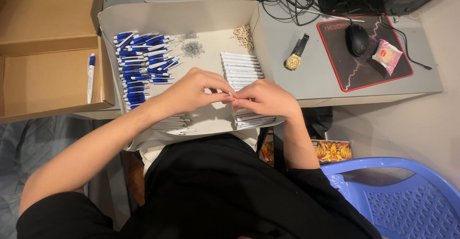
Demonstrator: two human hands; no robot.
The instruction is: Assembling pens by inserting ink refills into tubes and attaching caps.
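Note:
My left hand point(190, 91) and my right hand point(264, 98) meet fingertip to fingertip over a shallow white cardboard tray point(179, 16), pinching a small white pen part point(231, 95) between them. Under my hands the tray holds a row of white pen barrels point(241, 66). A heap of blue pen pieces point(141, 59) lies at its left side. Small metal springs point(191, 47) and a cluster of tan tips point(244, 35) sit near the tray's back wall. More white barrels point(175, 124) lie at the tray's near edge.
An open brown cardboard box point(45, 57) at left holds one finished blue-and-white pen point(90, 76). On the grey desk are a gold wristwatch point(295, 54), a black mouse point(357, 39) on a red-edged mat point(335, 71), a pink wrapped snack point(387, 56) and cables. A blue plastic chair point(407, 196) stands at right.

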